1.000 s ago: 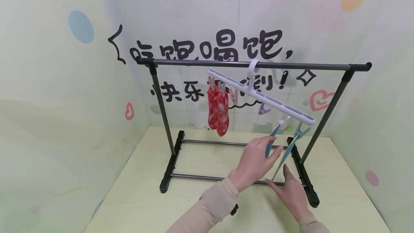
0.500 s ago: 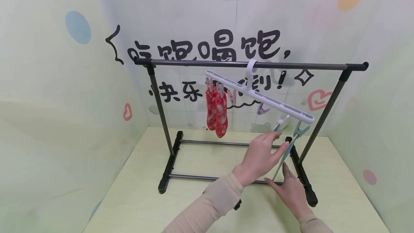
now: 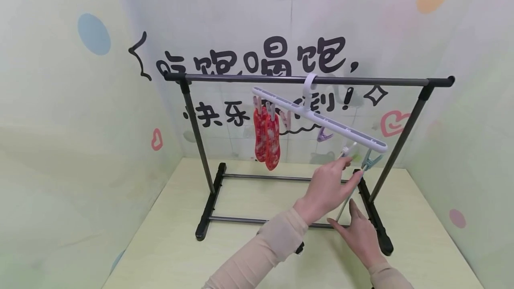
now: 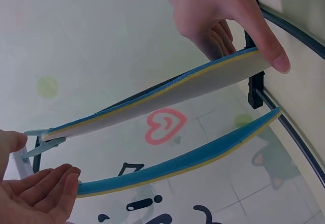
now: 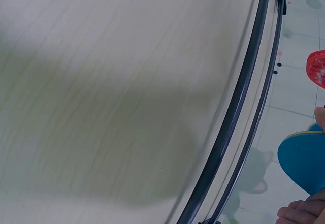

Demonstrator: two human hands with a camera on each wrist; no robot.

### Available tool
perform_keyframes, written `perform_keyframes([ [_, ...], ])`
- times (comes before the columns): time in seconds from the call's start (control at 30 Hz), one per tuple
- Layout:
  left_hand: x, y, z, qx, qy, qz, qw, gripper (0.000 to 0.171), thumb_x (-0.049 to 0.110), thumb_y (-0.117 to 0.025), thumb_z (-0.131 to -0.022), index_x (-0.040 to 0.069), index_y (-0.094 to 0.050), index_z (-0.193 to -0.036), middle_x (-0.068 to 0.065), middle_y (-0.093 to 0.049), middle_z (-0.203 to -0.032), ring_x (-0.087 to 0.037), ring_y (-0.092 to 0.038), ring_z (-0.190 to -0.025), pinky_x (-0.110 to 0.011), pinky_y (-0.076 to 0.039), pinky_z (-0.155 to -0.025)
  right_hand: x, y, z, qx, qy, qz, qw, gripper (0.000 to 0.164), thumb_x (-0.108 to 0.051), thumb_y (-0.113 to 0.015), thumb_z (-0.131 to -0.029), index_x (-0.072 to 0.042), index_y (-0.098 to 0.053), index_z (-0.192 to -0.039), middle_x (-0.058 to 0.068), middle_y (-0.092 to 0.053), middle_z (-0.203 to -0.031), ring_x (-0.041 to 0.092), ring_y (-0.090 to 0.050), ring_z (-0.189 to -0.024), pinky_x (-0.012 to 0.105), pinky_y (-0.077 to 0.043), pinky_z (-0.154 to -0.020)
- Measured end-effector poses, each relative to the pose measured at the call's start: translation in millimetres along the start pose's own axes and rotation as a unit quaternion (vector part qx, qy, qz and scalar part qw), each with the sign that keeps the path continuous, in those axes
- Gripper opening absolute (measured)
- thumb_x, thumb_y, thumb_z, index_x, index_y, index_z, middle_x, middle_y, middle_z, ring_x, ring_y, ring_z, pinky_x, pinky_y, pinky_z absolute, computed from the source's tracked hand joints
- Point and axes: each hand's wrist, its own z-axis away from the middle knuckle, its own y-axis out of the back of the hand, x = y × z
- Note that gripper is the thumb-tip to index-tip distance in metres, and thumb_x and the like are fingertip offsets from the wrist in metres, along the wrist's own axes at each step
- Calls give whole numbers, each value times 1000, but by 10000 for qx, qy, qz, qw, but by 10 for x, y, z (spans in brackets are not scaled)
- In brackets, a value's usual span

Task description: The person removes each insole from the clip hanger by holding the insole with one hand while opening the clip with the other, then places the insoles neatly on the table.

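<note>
From a lilac clip hanger point(image 3: 341, 129) on the rack hang two blue insoles with yellow edges, a near one point(image 4: 167, 89) and a far one point(image 4: 193, 160). A light blue clip point(image 3: 371, 160) holds the near insole's top. My left hand point(image 3: 326, 191) is up by the clips, thumb beside the light blue clip, extended fingers beside the far insole's upper end. Lower down, my right hand point(image 3: 363, 236) pinches the near insole's lower end between thumb and fingers. Two red patterned insoles point(image 3: 272, 144) hang clipped at the hanger's other end. The hanger tilts down to the right.
The black rack's top bar point(image 3: 241, 78) carries the hanger; its base point(image 3: 209, 204) stands on a pale wooden table point(image 3: 168, 258). A purple clip point(image 3: 324, 134) and a pink clip point(image 3: 285, 121) hang unused. A printed wall surrounds the table.
My left hand has moved up and right along the blue insoles toward the clips. The right hand keeps its pinch on the near insole's lower end. The view has shifted slightly.
</note>
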Motion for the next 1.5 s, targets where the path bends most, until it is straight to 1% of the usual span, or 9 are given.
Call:
perform_keyframes([
  [0.23,27,-11,-78,-243,232,-158,9993,46,41,-60,-98,6,-62,-127,-6,-73,-116,-12,-73,-84,-15,-54,-71,-7,12,-9,-32,-67,6,10000,95,-46,-80,-77,18,-43,-138,38,-54,-130,47,-67,-78,51,-52,-58],
  [0.37,67,5,-122,-396,344,-188,9984,47,42,-58,-98,6,-63,-128,-7,-76,-95,-9,-63,-58,-12,-48,-56,-10,16,0,-19,-48,29,10000,93,-44,-80,-78,19,-44,-136,36,-52,-135,49,-66,-88,53,-53,-63],
  [0.43,90,9,-149,-434,362,-206,9982,46,42,-56,-99,6,-64,-127,-6,-75,-86,-9,-59,-54,-13,-46,-53,-11,17,5,34,-25,56,10000,92,-43,-80,-78,20,-45,-135,34,-52,-136,47,-67,-83,52,-53,-60],
  [0.63,134,10,-221,-386,347,-520,9973,42,42,-55,-100,8,-66,-123,-3,-75,-82,-14,-65,-62,-16,-46,-53,-21,3,3,193,114,92,9997,87,-41,-80,-79,20,-47,-133,35,-54,-134,40,-66,-65,47,-51,-52],
  [0.77,147,9,-272,-307,243,-759,9964,39,42,-56,-100,10,-67,-119,-2,-76,-89,-13,-62,-58,-14,-42,-52,-26,0,5,286,216,86,9993,82,-36,-79,-81,21,-48,-132,36,-54,-132,47,-67,-78,50,-53,-55],
  [0.93,183,7,-347,-204,106,-683,9974,37,39,-57,-100,8,-67,-117,-1,-76,-90,-6,-51,-49,-11,-36,-50,-33,-4,18,248,192,28,9995,77,-32,-77,-83,19,-48,-133,35,-55,-132,44,-66,-70,49,-52,-53],
  [1.13,234,-9,-424,-238,255,-770,9964,41,42,-57,-99,9,-67,-122,-1,-75,-85,-3,-43,-45,-10,-30,-45,-26,-31,41,295,166,-15,9994,68,-25,-71,-86,16,-48,-135,36,-56,-131,52,-66,-89,54,-54,-62],
  [1.27,252,-23,-450,-247,350,-762,9962,42,42,-58,-98,10,-66,-124,-1,-76,-86,-3,-42,-44,-10,-29,-43,-3,-58,54,539,312,3,9981,63,-19,-70,-84,18,-51,-131,36,-58,-126,51,-67,-88,53,-54,-58],
  [1.5,257,-64,-475,-210,428,-849,9952,42,44,-60,-97,12,-68,-122,0,-77,-93,-5,-58,-53,-10,-35,-46,9,-63,79,621,292,49,9976,58,-15,-68,-82,17,-54,-128,35,-59,-125,53,-66,-91,52,-53,-55],
])
